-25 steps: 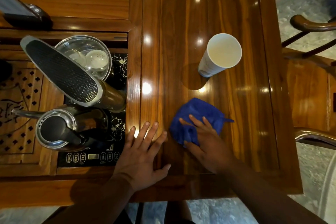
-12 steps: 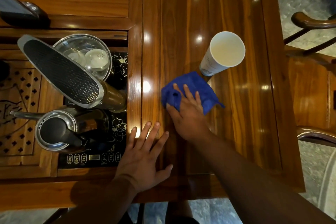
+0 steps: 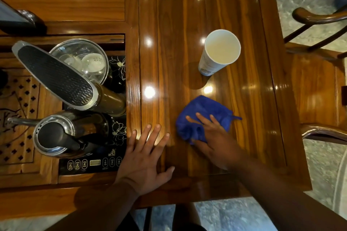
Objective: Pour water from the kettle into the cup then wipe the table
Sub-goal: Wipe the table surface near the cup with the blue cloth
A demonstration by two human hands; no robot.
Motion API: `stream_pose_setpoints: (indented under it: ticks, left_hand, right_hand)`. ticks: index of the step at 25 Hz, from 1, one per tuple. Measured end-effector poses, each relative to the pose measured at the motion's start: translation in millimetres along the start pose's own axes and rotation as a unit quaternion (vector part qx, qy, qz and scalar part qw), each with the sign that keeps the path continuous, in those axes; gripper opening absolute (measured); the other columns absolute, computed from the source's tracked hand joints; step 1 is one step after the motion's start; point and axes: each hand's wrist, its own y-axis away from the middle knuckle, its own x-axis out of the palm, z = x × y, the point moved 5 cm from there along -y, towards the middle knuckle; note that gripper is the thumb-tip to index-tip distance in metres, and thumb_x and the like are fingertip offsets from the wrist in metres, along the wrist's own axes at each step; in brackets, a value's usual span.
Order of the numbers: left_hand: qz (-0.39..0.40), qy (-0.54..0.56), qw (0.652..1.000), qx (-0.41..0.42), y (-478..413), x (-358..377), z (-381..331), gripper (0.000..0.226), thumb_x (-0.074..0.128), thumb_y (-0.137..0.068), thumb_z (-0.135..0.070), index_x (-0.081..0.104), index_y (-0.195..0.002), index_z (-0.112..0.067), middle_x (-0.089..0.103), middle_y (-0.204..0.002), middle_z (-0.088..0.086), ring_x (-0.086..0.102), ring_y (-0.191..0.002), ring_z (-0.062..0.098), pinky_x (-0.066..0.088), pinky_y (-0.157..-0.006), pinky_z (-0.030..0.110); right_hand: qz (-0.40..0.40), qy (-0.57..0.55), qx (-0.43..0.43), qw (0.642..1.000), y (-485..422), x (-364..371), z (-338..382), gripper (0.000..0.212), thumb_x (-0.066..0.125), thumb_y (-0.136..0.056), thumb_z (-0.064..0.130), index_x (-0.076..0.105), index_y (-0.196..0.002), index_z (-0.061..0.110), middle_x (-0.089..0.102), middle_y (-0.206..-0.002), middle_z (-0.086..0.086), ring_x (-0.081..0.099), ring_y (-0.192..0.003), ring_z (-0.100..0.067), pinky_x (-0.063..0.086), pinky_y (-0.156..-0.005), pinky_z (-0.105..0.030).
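A tall white paper cup (image 3: pixel 218 52) stands upright on the glossy wooden table (image 3: pixel 169 43), with liquid inside. Below it lies a crumpled blue cloth (image 3: pixel 204 110); my right hand (image 3: pixel 212 140) presses flat on its near part, fingers spread over it. My left hand (image 3: pixel 146 155) rests flat on the wood to the left, fingers apart, holding nothing. The steel kettle (image 3: pixel 54 135) with its black lid sits on the black induction panel (image 3: pixel 93 163) at the left, spout pointing left.
A metal faucet arm (image 3: pixel 54 77) slants over a glass bowl (image 3: pixel 82 58) behind the kettle. A carved wooden tea tray (image 3: pixel 16 118) is at far left. Wooden chairs (image 3: pixel 319 84) stand right of the table. A dark device (image 3: pixel 16 18) sits at back left.
My right hand has drawn the blue cloth back from beside the cup toward me and to the right. My left hand has stayed flat in the same place.
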Motion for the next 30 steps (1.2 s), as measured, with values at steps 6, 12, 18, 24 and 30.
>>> stream_pose_setpoints:
  ticks: [6,12,18,24,30]
  left_hand:
    - [-0.019,0.016,1.0,0.007,0.8,2.5,-0.3,0.097,0.057,-0.084,-0.076,0.034,-0.164,-0.024,0.018,-0.176,0.01,0.014,-0.162,0.035,0.013,-0.126,0.066]
    - [-0.02,0.014,1.0,0.008,0.0,2.0,-0.9,0.094,0.063,-0.08,-0.073,0.049,-0.155,-0.019,0.036,-0.168,0.015,0.018,-0.161,0.035,0.018,-0.125,0.068]
    - [-0.009,0.021,1.0,0.0,-1.6,0.3,-0.2,0.095,0.061,-0.081,-0.076,0.039,-0.161,-0.03,0.021,-0.175,0.01,0.013,-0.163,0.033,0.014,-0.126,0.066]
    - [-0.006,0.069,0.997,-0.015,-4.2,-14.4,-1.6,0.08,0.063,-0.086,-0.071,0.05,-0.154,-0.032,0.031,-0.172,0.006,0.018,-0.162,0.028,0.018,-0.127,0.063]
    - [0.072,0.129,0.983,-0.109,-28.1,-44.7,-6.7,0.091,0.043,-0.083,-0.088,0.043,-0.155,-0.032,0.042,-0.165,-0.004,0.03,-0.156,0.021,0.015,-0.13,0.048]
  right_hand:
    - [-0.126,-0.013,0.169,0.977,-24.7,-10.9,-2.1,0.062,0.045,-0.109,0.046,0.03,-0.166,0.03,0.017,-0.177,0.009,-0.013,-0.16,-0.003,-0.02,-0.127,-0.032]
    - [-0.011,0.012,0.017,1.0,-42.8,34.6,61.0,0.063,0.034,-0.104,0.055,0.04,-0.162,0.031,0.028,-0.174,0.013,0.0,-0.161,-0.003,-0.009,-0.132,-0.039]
    - [-0.048,-0.085,0.027,0.995,1.0,12.5,31.5,0.038,0.051,-0.107,0.037,0.057,-0.144,0.04,0.033,-0.15,0.042,0.004,-0.14,0.035,-0.006,-0.125,-0.013]
    - [-0.147,-0.223,0.171,0.948,2.0,-3.9,43.9,0.025,0.056,-0.107,0.046,0.06,-0.086,0.033,0.066,-0.079,0.009,0.066,-0.078,-0.001,0.051,-0.08,-0.031]
    - [-0.14,-0.335,0.217,0.906,4.9,-31.2,56.3,0.053,0.048,-0.096,0.067,0.067,-0.123,0.026,0.076,-0.107,0.005,0.072,-0.102,-0.008,0.057,-0.087,-0.024]
